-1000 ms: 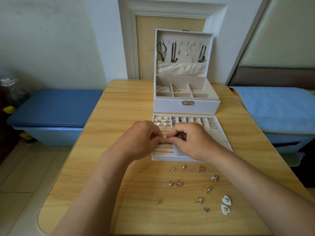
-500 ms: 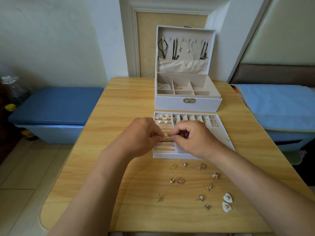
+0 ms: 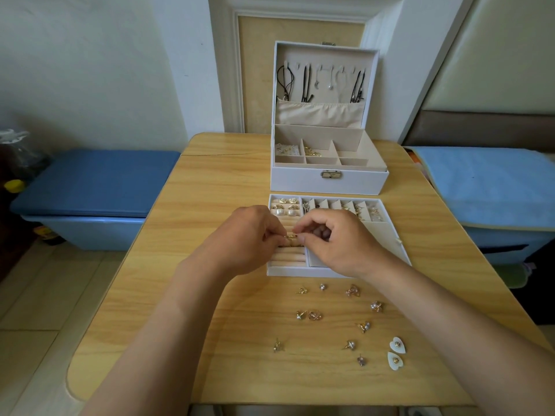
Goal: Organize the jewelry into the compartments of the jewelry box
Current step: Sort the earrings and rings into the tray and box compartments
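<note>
**Wooden tabletop before a white wall: one gold piece pinched over the tray**

A pale wall is seen behind a light wooden tabletop. At far left, beside the tabletop, a blue storage bin is set on the floor. Over the tabletop's middle the left hand is held with its fingers curled, and a small gold piece is pinched between its fingertips and those of the right hand, which is curled likewise. The piece is held just above the ribbed roll section on the left side of the white tray; whether it touches the rolls cannot be told. Pearl earrings are seated in the tray's rear left corner. Behind the tray the jewelry box stands with its lid upright, dark cords hung inside the lid. In front of the tray loose earrings are scattered on the tabletop, and a heart-shaped pair lies at their right. At far right a blue cloth is spread.
</note>
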Motion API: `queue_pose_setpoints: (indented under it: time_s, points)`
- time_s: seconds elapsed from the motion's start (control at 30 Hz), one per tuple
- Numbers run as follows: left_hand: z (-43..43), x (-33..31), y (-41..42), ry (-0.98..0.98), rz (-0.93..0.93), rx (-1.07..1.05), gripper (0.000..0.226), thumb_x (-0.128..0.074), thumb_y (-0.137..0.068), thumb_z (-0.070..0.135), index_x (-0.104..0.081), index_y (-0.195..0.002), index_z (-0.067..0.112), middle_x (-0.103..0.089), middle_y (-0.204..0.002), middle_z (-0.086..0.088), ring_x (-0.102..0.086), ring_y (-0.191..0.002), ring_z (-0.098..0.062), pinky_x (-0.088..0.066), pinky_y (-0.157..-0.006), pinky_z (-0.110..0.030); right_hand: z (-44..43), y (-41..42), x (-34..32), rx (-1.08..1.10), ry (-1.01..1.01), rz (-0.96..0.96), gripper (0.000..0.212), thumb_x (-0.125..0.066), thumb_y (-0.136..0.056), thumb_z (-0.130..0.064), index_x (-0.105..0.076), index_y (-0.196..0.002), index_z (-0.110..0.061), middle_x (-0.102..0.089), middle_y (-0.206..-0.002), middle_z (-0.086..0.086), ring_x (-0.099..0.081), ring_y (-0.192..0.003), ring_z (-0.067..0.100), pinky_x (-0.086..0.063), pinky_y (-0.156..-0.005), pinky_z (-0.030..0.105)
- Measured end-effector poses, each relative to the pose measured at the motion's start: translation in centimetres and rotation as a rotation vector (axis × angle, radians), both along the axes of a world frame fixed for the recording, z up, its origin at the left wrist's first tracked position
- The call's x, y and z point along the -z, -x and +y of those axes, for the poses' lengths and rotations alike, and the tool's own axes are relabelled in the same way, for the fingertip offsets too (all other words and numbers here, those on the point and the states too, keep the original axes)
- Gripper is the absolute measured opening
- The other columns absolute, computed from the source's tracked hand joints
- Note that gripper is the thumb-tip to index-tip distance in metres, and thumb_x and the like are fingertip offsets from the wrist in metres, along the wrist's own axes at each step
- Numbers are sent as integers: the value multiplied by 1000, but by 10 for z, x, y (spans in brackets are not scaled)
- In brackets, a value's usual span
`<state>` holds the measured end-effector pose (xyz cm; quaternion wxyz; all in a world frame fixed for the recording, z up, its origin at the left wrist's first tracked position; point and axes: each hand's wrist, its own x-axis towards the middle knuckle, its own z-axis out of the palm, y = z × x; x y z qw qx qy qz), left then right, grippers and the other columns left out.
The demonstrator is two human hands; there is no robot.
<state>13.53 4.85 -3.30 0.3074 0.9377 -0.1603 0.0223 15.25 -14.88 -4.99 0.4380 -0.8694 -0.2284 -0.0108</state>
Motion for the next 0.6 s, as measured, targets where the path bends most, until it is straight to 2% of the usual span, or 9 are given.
queue_pose_setpoints:
  time_s: [0.1,0.27,0.43,0.6]
  points:
    - [1,-2,3,18,17,2,10,-70,-89,17,-78,-94,14,-67,-86,0,-61,-77,-12,-54,-75,-33,-2,2,0,-2,-7,-71,19,-71,-79,0,-69,-76,-19,-60,-77,-3,-55,-64,10,-46,-61,22]
    - [1,-3,3,30,6,19,9,-71,-88,17,-79,-91,12,-66,-82,0,-56,-69,-2,-49,-68,-22,1,7,5,-68,129,-268,7,-70,-75,-12,-76,-75,-14,-55,-80,-1,-56,-67,12,-48,-61,27]
    - [-1,-2,1,17,-10,21,9,-72,-87,17,-79,-87,11,-67,-82,-5,-61,-76,-14,-51,-71,-34,3,12,8,-125,304,-483,17,-61,-84,-11,-77,-79,-9,-48,-75,1,-47,-69,15,-41,-61,28]
    - [-1,1,-1,6,-1,-7,9,-73,-87,20,-80,-91,16,-65,-83,2,-60,-76,-11,-52,-71,-30,3,13,11,-117,288,-415,18,-59,-85,-15,-77,-84,-13,-50,-78,-5,-48,-71,8,-41,-68,30]
